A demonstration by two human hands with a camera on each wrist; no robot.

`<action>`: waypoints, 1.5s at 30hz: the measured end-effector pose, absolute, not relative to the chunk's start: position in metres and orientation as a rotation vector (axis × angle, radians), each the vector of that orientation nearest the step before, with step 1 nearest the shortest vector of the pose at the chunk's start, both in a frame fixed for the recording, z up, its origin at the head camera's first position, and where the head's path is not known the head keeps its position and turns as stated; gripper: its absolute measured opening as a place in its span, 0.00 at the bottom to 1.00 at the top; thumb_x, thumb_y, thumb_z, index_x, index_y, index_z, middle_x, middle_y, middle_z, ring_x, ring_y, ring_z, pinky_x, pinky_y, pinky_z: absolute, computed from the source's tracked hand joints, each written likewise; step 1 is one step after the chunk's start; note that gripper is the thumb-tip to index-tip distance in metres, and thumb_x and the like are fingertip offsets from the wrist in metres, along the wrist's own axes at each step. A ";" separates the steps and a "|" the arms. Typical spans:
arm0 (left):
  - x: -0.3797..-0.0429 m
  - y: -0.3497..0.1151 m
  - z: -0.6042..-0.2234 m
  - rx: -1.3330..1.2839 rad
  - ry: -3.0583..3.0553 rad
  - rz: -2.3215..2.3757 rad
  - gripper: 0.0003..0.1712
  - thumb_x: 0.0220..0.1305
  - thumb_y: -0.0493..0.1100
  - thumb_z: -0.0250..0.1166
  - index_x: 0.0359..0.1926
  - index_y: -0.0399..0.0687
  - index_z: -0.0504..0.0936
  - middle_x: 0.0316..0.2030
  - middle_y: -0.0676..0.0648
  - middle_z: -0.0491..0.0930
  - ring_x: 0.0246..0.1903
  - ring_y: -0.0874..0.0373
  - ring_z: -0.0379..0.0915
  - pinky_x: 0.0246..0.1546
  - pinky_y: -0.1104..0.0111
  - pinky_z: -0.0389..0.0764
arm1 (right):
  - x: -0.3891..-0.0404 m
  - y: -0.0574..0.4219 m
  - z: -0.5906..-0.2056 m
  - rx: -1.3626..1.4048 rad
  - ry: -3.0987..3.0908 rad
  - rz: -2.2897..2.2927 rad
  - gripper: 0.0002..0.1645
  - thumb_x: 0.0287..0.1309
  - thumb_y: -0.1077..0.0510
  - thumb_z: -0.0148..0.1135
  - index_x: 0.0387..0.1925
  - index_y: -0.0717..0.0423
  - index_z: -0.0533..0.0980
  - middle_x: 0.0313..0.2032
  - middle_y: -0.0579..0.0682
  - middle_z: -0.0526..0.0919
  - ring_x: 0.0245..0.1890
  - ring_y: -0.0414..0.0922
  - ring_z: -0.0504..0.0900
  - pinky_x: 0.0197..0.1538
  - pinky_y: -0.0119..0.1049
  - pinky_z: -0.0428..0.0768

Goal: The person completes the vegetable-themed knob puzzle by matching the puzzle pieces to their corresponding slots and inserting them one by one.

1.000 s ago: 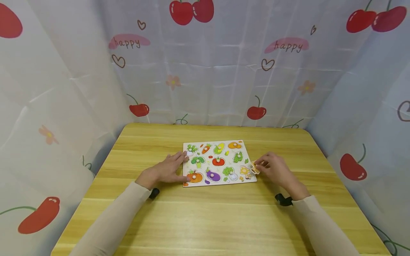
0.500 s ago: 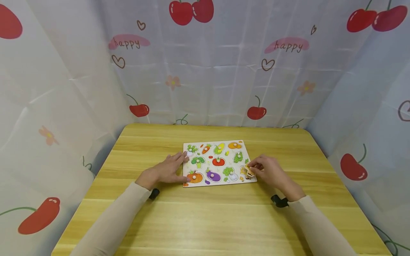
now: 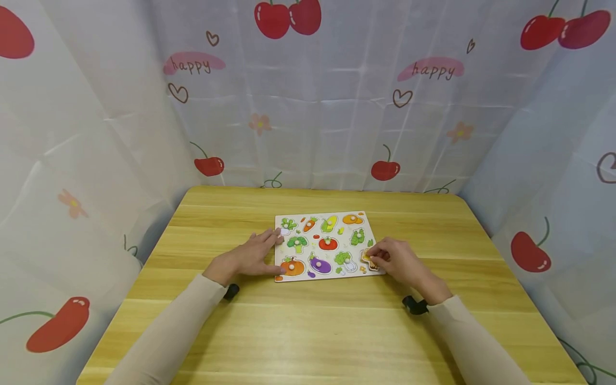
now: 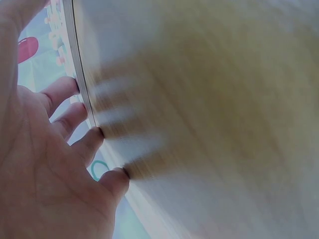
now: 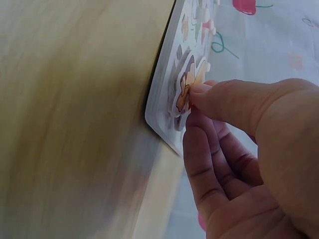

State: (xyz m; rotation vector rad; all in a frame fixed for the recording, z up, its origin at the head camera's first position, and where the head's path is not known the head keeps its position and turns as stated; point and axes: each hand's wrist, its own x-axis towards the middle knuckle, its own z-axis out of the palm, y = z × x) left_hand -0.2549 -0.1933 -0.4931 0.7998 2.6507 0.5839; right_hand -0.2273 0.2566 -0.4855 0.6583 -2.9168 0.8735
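A pale wooden peg puzzle board (image 3: 320, 215) with knobbed vegetable pieces lies on the table. At its left edge my left hand (image 3: 252, 254) rests with fingers spread, thumb over the corner by the pumpkin piece (image 3: 291, 266). In the left wrist view the fingertips stand along the board's edge and on the tabletop. My right hand (image 3: 401, 262) pinches a mushroom piece (image 5: 185, 89) between thumb and fingers, over the mushroom picture at the board's near right corner. In the right wrist view this piece sits slightly raised and tilted over the board's surface.
Beside the mushroom is a cabbage piece (image 3: 344, 260), then an eggplant piece (image 3: 320, 263). The wooden table (image 3: 308, 337) spreads around the board. A white curtain (image 3: 308, 144) printed with cherries hangs behind and at both sides. Dark wrist-worn devices show below each wrist.
My right hand has moved left with the mushroom piece, from beside the board's right edge to over the mushroom picture, and lowered it. The left hand has stayed in place.
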 end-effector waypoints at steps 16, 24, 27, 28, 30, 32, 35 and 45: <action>-0.256 -0.193 -0.497 0.802 2.663 0.570 0.66 0.78 0.70 0.74 0.94 0.36 0.53 0.95 0.34 0.49 0.95 0.34 0.47 0.94 0.29 0.44 | -0.231 0.253 -0.493 0.658 -2.938 0.869 0.07 0.73 0.66 0.80 0.48 0.54 0.94 0.43 0.48 0.92 0.39 0.39 0.83 0.44 0.30 0.84; -0.256 -0.192 -0.497 0.804 2.664 0.563 0.65 0.77 0.69 0.74 0.94 0.37 0.56 0.96 0.34 0.48 0.95 0.34 0.46 0.94 0.28 0.45 | -0.231 0.253 -0.495 0.642 -2.937 0.883 0.07 0.73 0.66 0.80 0.48 0.54 0.94 0.44 0.48 0.92 0.39 0.39 0.83 0.43 0.29 0.84; -0.256 -0.192 -0.497 0.803 2.667 0.556 0.65 0.78 0.69 0.74 0.94 0.37 0.55 0.96 0.34 0.48 0.95 0.33 0.46 0.93 0.28 0.45 | -0.230 0.253 -0.495 0.643 -2.933 0.888 0.07 0.73 0.66 0.79 0.49 0.55 0.94 0.43 0.48 0.92 0.39 0.39 0.82 0.43 0.29 0.83; -0.256 -0.192 -0.497 0.802 2.668 0.554 0.65 0.78 0.69 0.75 0.94 0.37 0.55 0.96 0.34 0.48 0.95 0.33 0.46 0.93 0.28 0.46 | -0.230 0.253 -0.496 0.642 -2.933 0.889 0.07 0.73 0.66 0.79 0.49 0.55 0.94 0.43 0.48 0.92 0.39 0.39 0.82 0.43 0.29 0.83; -0.256 -0.192 -0.497 0.799 2.666 0.554 0.65 0.78 0.69 0.75 0.94 0.37 0.55 0.96 0.34 0.48 0.95 0.33 0.45 0.94 0.28 0.45 | -0.230 0.253 -0.496 0.637 -2.936 0.887 0.07 0.74 0.66 0.79 0.49 0.55 0.94 0.43 0.48 0.91 0.39 0.39 0.82 0.43 0.29 0.83; -0.256 -0.192 -0.496 0.800 2.664 0.559 0.65 0.78 0.69 0.75 0.94 0.37 0.55 0.96 0.34 0.48 0.95 0.33 0.45 0.94 0.29 0.45 | -0.230 0.253 -0.497 0.636 -2.937 0.885 0.07 0.74 0.66 0.79 0.49 0.55 0.94 0.43 0.48 0.91 0.39 0.39 0.82 0.43 0.29 0.83; -0.255 -0.193 -0.496 0.804 2.657 0.568 0.64 0.78 0.69 0.75 0.94 0.37 0.56 0.96 0.34 0.47 0.95 0.33 0.45 0.94 0.29 0.44 | -0.230 0.253 -0.497 0.642 -2.933 0.882 0.07 0.74 0.66 0.79 0.49 0.55 0.94 0.44 0.48 0.92 0.39 0.38 0.82 0.43 0.29 0.83; -0.255 -0.194 -0.496 0.811 2.653 0.591 0.64 0.78 0.68 0.75 0.94 0.37 0.56 0.96 0.34 0.47 0.96 0.33 0.44 0.94 0.28 0.44 | -0.228 0.250 -0.495 0.638 -2.927 0.902 0.05 0.73 0.66 0.80 0.47 0.56 0.94 0.43 0.49 0.92 0.39 0.38 0.83 0.43 0.29 0.83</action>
